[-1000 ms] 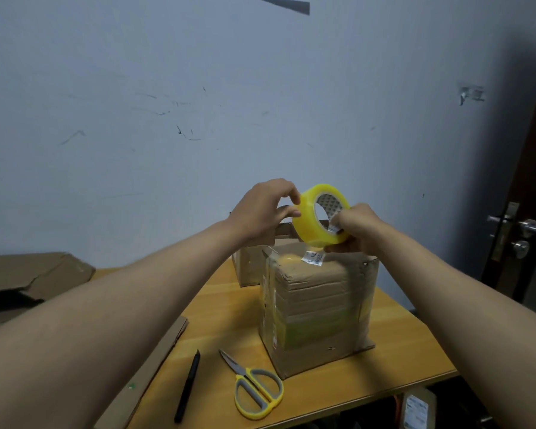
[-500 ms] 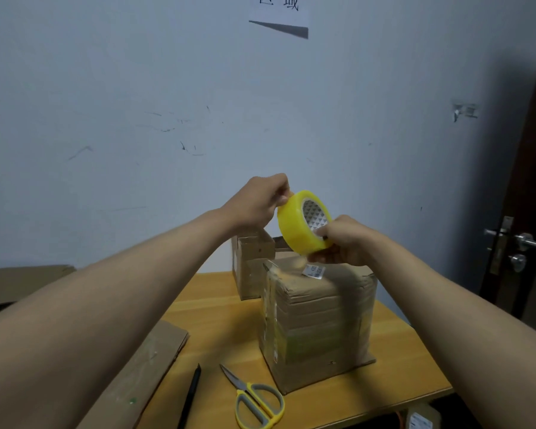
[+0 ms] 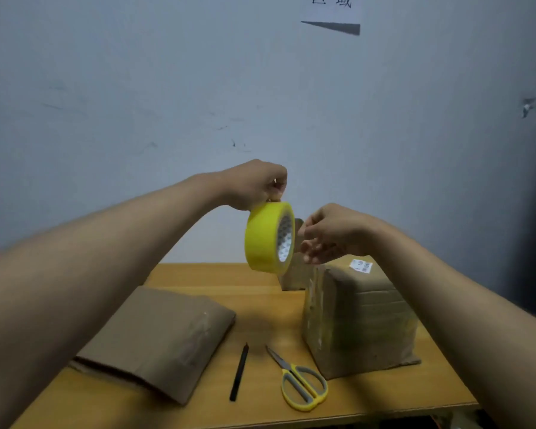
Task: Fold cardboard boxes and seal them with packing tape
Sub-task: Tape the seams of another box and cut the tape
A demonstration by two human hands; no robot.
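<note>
Nearest us, scissors and a black pen are lying on the table, the taped box at three o'clock. Above, our left hand is pinching the yellow tape roll at twelve o'clock; our right hand is hovering at its three o'clock with curled fingers, grip unclear.

Counter: it was wood, orange-brown, and stood against a pale wall.
Flat cardboard: it lay on the left side of the counter.
Black pen: it lay near the front, just right of the flat cardboard.
Scissors: they had yellow and grey handles and lay shut, between the pen and the big box.
Taped box: it stood on the right side.
Small box: it stood behind the taped box, mostly hidden.
</note>
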